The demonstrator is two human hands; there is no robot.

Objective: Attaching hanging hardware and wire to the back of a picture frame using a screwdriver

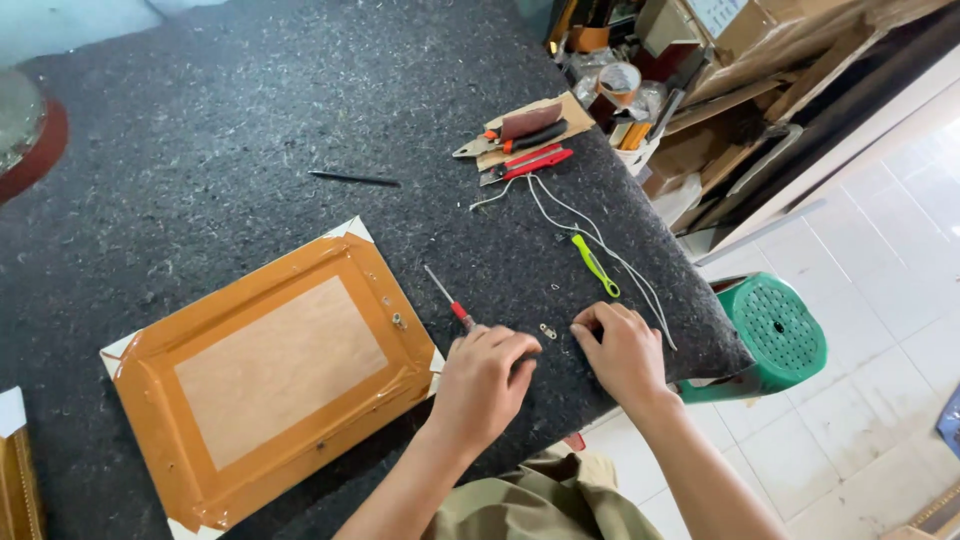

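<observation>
Near the front edge of the dark felt-covered bench, a small metal hanger fitting lies flat between the two hands; the left hand rests knuckles-up with fingers curled over the handle end of a red-handled screwdriver, though an actual grip cannot be confirmed, and the right hand rests just beside the fitting with fingers bent and fingertips on the felt, holding nothing visible. To the left lies a picture frame face-down, wrapped in glossy orange-brown tape with white corner protectors. Brown cardboard boxes and a tape roll stand beyond the bench's far right corner.
</observation>
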